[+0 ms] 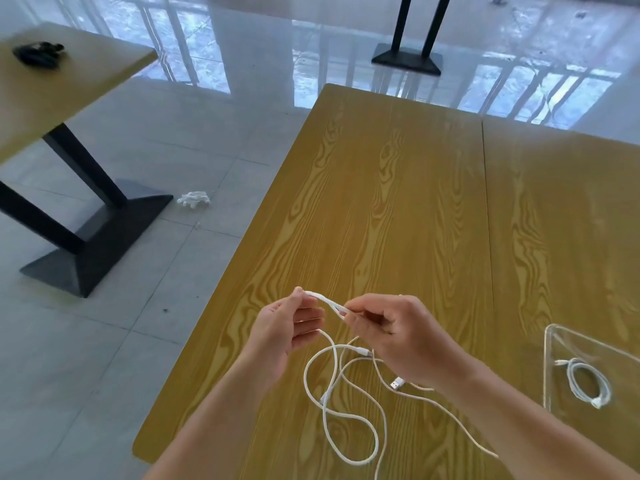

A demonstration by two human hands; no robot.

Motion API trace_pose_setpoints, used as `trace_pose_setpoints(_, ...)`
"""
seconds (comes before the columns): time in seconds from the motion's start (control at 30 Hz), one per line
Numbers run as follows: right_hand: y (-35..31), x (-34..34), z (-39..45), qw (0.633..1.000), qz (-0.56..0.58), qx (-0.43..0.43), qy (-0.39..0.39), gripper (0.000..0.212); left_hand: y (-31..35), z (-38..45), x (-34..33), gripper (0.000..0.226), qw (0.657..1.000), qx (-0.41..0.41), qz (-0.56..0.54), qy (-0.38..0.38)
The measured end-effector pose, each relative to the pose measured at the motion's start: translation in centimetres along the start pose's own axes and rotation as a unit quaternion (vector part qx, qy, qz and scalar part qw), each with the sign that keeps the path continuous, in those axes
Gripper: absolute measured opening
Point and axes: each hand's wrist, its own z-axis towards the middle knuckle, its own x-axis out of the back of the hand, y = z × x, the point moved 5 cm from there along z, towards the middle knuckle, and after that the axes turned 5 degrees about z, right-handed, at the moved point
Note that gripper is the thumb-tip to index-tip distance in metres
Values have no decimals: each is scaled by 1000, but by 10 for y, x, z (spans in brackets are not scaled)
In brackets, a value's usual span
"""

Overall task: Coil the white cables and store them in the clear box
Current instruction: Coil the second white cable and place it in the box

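- left hand (282,329) pinches one end of the loose white cable (349,420) betw thumb + forefinger, other fingers relaxed
- right hand (394,336) pinches the same cable just beside it, fingers curled round; short folded bit spans betw the two hands
- rest of cable hangs down and sprawls in crossed loops on the wooden table (398,188), USB plug (397,383) lying near right wrist
- clear box (554,344) at right, near the hands, already holds one coiled cable (585,382)
- step imo: starting first loop. Keep left pinch fixed as anchor, feed w/ right, same-size loops
- loops below cross each other, prob 2 cables, can't tell; lift + shake free before winding or it'll knot
- keep coil small enough to fit next to the stored one
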Motion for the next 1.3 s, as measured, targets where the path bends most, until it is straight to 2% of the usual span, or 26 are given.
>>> trace_pose_setpoints(0.13, -23, 21, 1, 1000, 0, 1, 23, 13, 13, -16, -4, 20, 992, -94, 84, 5)
trace_pose_setpoints(0.27, -43, 41, -2, 999, 1, -10, 34, 15, 37, -34, -9, 11, 949, -234, 210, 37)
trace_pose_setpoints(0.37, -59, 52, -8, 999, -3, -10, 39, 15, 50, -42, -22, 16, 918, -284, 275, -24)
trace_pose_setpoints(0.47, -75, 63, -12, 999, -16, -4, 36, 15, 63, -54, -40, 10, 901, -333, 267, -79)
trace_pose_setpoints(0.67, -97, 89, -21, 997, -42, -2, 67, 15, 90, -78, -61, 25, 888, -411, 189, -77)
trace_pose_setpoints(0.8, -102, 108, -30, 996, -68, -37, 42, 17, 111, -78, -61, 28, 904, -397, 140, -81)
trace_pose_setpoints(0.9, -107, 123, -34, 995, -73, -62, 18, 18, 122, -71, -59, 27, 929, -342, 89, -109)
trace_pose_setpoints(1.0, -111, 132, -39, 996, -29, -83, 16, 18, 125, -64, -59, 23, 945, -288, 58, -143)
trace_pose_setpoints(1.17, -107, 119, -38, 982, 124, -47, 132, 19, 118, -67, -84, 25, 963, -185, 78, -182)
trace_pose_setpoints(1.3, -101, 98, -39, 985, 84, -30, 151, 20, 110, -73, -103, 49, 973, -113, 70, -188)
